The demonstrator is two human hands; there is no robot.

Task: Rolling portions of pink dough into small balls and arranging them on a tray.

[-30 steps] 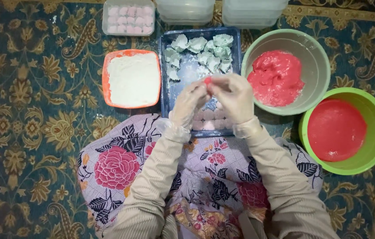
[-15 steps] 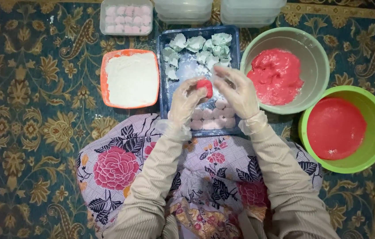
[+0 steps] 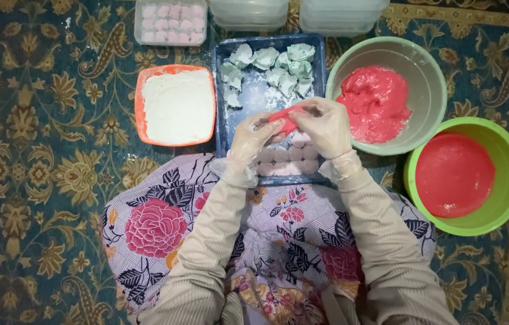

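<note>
Fingers of the left hand (image 3: 254,135) and right hand (image 3: 325,123), both in clear gloves, pinch a red dough piece (image 3: 283,119) between them above the blue tray (image 3: 224,129). Right of the tray sits a green bowl (image 3: 432,90) of red dough; left, an orange flour container (image 3: 140,108).
</note>
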